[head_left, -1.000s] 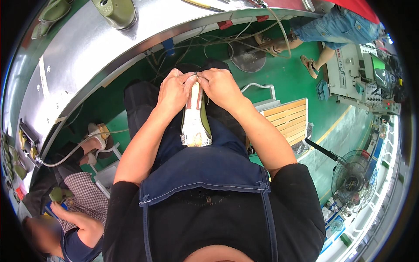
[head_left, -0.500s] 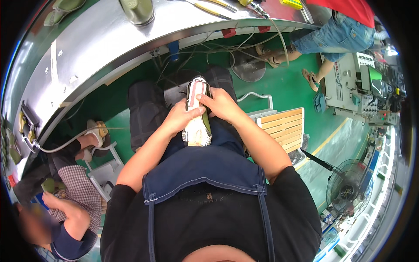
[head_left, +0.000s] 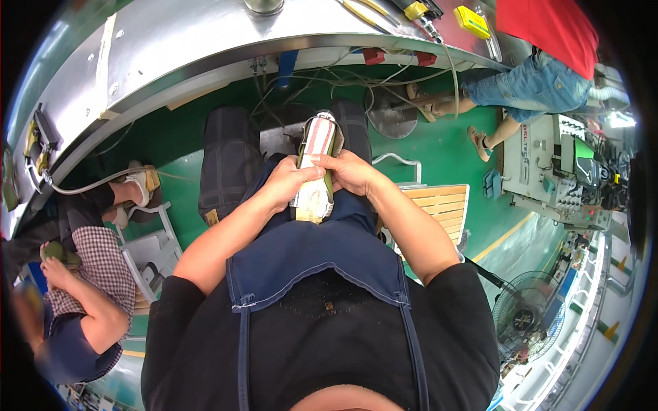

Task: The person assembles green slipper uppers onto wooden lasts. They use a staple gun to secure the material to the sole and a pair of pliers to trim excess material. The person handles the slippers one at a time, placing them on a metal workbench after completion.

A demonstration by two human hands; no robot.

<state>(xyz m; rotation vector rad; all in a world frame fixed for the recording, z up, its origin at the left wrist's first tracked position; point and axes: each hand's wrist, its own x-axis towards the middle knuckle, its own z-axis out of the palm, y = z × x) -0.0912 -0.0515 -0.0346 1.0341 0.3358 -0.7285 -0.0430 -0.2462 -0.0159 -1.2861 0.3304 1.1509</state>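
Observation:
Between both hands, over my lap, an olive shoe upper [head_left: 320, 139] lies with its pale, red-striped underside facing up. One end points toward the bench; the other, ragged and cream-coloured, points toward my apron [head_left: 322, 264]. My left hand [head_left: 283, 183] is closed round the left side, its thumb laid across the underside. From the right, my right hand [head_left: 353, 171] grips the opposite side, its thumb also on the underside. Most fingers of both hands are hidden beneath the shoe upper.
A metal bench [head_left: 185, 48] curves across the front, bearing tools and a yellow box [head_left: 471, 22]. Cables [head_left: 343, 79] hang below it. A slatted wooden seat [head_left: 435, 209] and a fan [head_left: 528, 318] stand right. One person [head_left: 89, 301] sits left; another [head_left: 541, 75] stands right.
The view has shifted, leaving the green object on the bench mostly out of frame. Both hands keep hold of the shoe upper, which now tilts slightly to the right.

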